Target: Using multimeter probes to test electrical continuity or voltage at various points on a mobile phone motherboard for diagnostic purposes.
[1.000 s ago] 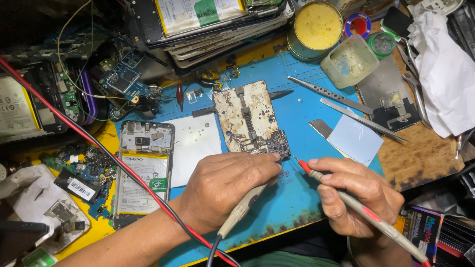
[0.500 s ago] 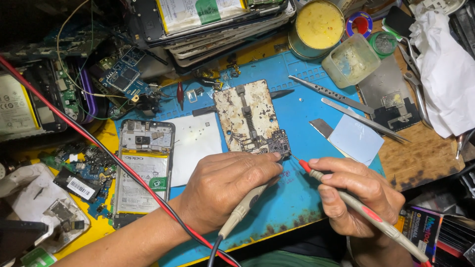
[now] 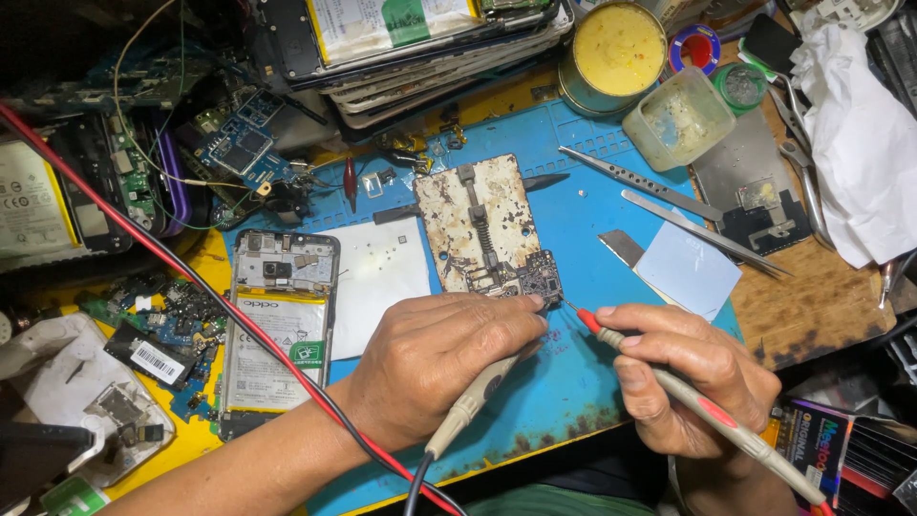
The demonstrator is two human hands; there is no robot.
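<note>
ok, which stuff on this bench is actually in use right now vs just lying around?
In use:
left hand holding a grey probe
right hand holding a red-tipped probe
small circuit board on the worn board holder

Lying about:
opened phone
two metal tweezers
tin of yellow flux
blue card
white cloth

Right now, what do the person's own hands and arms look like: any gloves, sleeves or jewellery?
Both are bare: the left hand and the right hand wear no gloves and no rings. The left forearm shows no sleeve. A thin bangle-like band seems to circle the right wrist.
</note>
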